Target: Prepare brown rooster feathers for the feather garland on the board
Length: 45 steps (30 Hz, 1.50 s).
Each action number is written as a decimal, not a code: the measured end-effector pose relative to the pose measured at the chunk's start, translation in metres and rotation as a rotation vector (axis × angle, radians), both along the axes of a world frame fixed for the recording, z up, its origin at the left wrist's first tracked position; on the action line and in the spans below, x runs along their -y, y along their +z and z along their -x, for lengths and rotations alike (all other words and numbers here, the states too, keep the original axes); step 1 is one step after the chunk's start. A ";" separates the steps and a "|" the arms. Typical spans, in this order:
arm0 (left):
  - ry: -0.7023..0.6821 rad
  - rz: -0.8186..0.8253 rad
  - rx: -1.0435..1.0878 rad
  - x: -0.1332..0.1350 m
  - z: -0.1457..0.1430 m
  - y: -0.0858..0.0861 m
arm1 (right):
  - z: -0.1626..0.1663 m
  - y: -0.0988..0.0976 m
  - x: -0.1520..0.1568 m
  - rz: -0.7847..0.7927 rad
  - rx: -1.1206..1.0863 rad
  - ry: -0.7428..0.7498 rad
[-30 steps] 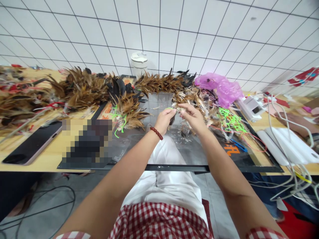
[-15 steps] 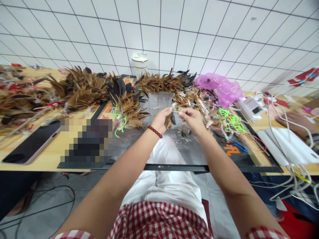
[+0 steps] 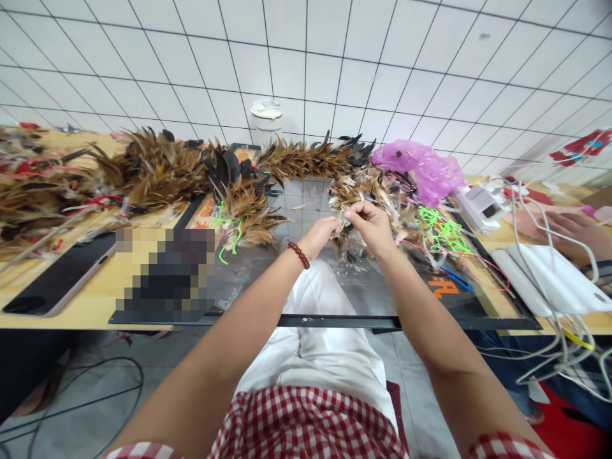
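Note:
A short piece of bright green string [image 3: 341,220] shows at the fingertips where my two hands meet. My left hand [image 3: 321,237], with a beaded bracelet on its wrist, is closed in a pinch at the string. Thumb and finger of my right hand [image 3: 371,227] are pressed together on it from the other side. Whether the left fingers also hold feathers is hidden. Just behind and under the hands lies a loose pile of brown and white feathers [image 3: 359,190]. Further right is a tangle of green strings [image 3: 444,231].
Brown feather bundles [image 3: 306,159] line the back, more [image 3: 248,210] at left. A pink plastic bag [image 3: 421,167], a lidded cup [image 3: 266,118], blue snips [image 3: 456,278], a phone [image 3: 60,274] and white power banks with cables [image 3: 549,280] lie around. Another person's hand [image 3: 568,229] rests at right.
My hands have drawn closer together, the left shifting slightly right. The string stretched between them is now mostly hidden, and the dark feather tips below my left hand no longer show.

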<state>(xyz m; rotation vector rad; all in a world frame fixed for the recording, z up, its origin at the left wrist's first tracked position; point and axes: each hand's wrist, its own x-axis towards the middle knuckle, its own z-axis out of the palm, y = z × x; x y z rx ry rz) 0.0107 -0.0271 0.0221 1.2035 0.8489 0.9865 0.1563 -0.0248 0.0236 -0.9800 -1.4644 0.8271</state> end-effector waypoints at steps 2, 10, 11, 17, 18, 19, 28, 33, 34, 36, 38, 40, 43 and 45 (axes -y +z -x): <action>0.018 -0.135 -0.143 -0.001 -0.001 -0.002 | -0.001 -0.001 -0.001 -0.033 0.019 0.000; -0.044 -0.465 -0.456 0.005 -0.006 0.001 | 0.000 0.004 0.003 -0.010 -0.001 0.062; -0.012 -0.462 -0.455 0.005 -0.005 0.001 | 0.000 0.005 0.004 0.001 -0.011 0.054; 0.085 -0.422 -0.397 -0.002 -0.002 -0.006 | -0.003 0.003 0.001 0.127 -0.006 0.128; 0.085 -0.425 -0.377 -0.003 -0.002 -0.007 | -0.003 0.002 0.000 0.132 0.000 0.143; 0.083 -0.428 -0.362 -0.003 -0.002 -0.008 | -0.003 0.001 0.000 0.132 0.000 0.147; 0.181 -0.128 -0.020 -0.005 0.000 -0.006 | -0.001 0.010 0.006 0.020 0.017 0.067; 0.217 0.035 0.168 -0.006 0.002 -0.006 | -0.004 0.007 0.004 -0.028 0.073 0.044; 0.209 0.043 0.191 -0.007 0.002 -0.006 | -0.004 0.005 0.004 -0.031 0.091 0.063; 0.196 0.049 0.220 -0.006 0.003 -0.004 | -0.004 0.004 0.003 -0.068 0.158 0.080; 0.200 0.038 0.215 -0.006 0.003 -0.003 | -0.004 0.002 0.005 -0.159 0.274 0.042; 0.213 -0.001 0.171 -0.005 0.003 -0.003 | -0.004 0.001 0.006 -0.280 0.416 -0.033; 0.249 -0.138 0.055 -0.006 0.002 -0.005 | -0.004 0.001 0.009 -0.398 0.574 -0.130; 0.311 -0.292 -0.076 -0.007 0.002 -0.007 | -0.004 0.000 0.011 -0.403 0.608 -0.182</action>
